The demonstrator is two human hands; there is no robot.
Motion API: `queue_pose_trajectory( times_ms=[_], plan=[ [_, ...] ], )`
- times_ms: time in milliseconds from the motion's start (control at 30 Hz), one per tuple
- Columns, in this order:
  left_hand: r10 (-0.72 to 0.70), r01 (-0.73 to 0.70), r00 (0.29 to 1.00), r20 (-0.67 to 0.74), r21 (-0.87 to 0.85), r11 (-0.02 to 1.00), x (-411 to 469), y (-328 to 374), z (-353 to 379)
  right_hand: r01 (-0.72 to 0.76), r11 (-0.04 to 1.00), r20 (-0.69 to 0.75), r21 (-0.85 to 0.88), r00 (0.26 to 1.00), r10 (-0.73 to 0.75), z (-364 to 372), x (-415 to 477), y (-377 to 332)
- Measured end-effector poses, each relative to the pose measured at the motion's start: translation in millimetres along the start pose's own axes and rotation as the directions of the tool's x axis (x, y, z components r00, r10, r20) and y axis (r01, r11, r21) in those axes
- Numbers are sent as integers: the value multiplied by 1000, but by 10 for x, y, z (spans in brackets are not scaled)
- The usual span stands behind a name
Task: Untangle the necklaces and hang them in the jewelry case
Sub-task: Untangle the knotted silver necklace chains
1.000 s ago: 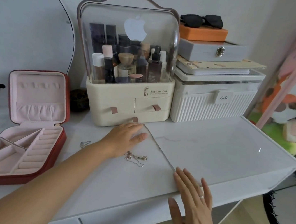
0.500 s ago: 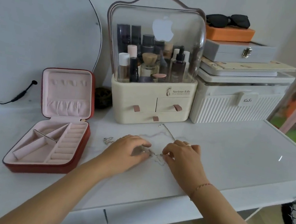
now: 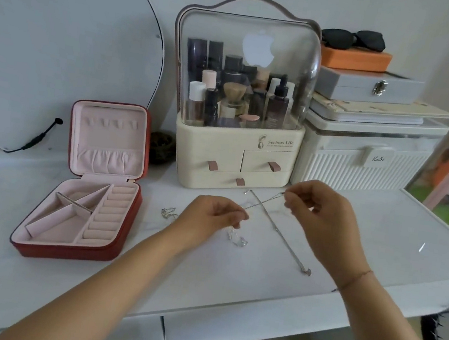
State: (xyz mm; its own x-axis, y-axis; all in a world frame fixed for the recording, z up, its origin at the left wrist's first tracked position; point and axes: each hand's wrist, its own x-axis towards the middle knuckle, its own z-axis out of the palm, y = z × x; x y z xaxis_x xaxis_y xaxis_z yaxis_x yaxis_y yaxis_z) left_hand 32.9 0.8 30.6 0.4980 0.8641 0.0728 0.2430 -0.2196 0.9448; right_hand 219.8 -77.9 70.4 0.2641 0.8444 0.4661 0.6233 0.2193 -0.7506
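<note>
Head view: left hand [image 3: 211, 216] and right hand [image 3: 322, 222] pinch one necklace chain [image 3: 264, 202] taut above the worktop's [image 3: 231, 285] bare middle. The jewelry case [image 3: 72, 252] lies open, well left. Half a second earlier, the hands were bunched together on the tangle.

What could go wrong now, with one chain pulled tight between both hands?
The stretched chain, pinched by the left hand and right hand, crosses the long chain lying on the desk; pulling harder may tighten a snag or snap a link. The loose clump below the left hand could get dragged along and re-tangle.
</note>
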Motion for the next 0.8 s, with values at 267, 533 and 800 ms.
queue_pose_trajectory(
  times_ms=[267, 533, 800],
  plan=[
    [128, 1, 970, -205, 534, 846, 341, -235, -360, -33, 988, -50, -151, 998, 26, -254, -568, 129],
    [168, 49, 905, -391, 486, 873, 500, -264, -109, -96, 971, -102, -217, 992, 75, 234, -1084, 424],
    [143, 29, 949, -282, 528, 849, 534, -288, -43, -78, 970, -226, -232, 974, 24, 313, -1072, 512]
  ],
)
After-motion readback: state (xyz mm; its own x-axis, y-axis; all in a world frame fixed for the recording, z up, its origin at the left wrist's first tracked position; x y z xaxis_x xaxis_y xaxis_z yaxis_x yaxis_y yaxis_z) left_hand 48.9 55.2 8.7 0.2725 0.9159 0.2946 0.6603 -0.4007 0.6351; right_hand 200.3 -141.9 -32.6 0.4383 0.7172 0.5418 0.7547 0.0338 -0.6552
